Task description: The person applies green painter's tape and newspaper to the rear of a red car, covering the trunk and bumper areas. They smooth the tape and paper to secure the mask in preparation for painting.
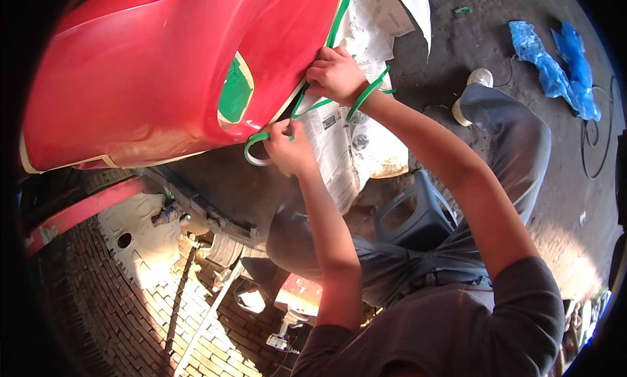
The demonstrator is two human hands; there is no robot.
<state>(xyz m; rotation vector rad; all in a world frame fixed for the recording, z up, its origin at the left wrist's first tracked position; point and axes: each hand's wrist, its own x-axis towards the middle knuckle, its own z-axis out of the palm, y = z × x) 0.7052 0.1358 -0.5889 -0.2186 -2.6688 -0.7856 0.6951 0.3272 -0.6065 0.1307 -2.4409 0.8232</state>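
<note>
A red painted car bumper (147, 73) fills the upper left, its edge lined with pale tape. Newspaper sheets (338, 146) hang along that edge, with green masking tape (341, 17) on their border. My right hand (338, 75) presses at the edge, fingers bent against paper and bumper; a ring of green tape (363, 101) sits around its wrist. Lower and to the left, my left hand (291, 146) pinches the green tape near the paper's corner, with a roll of green tape (255, 149) at its fingers. Green film (236, 94) covers an opening in the bumper.
A blue-grey plastic stool (416, 215) stands between my legs. Crumpled blue plastic (553, 68) and a thin cable (607, 132) lie on the dark floor at right. A red metal bar (83, 213), a pale metal part (142, 235) and a long pole (208, 318) are at lower left.
</note>
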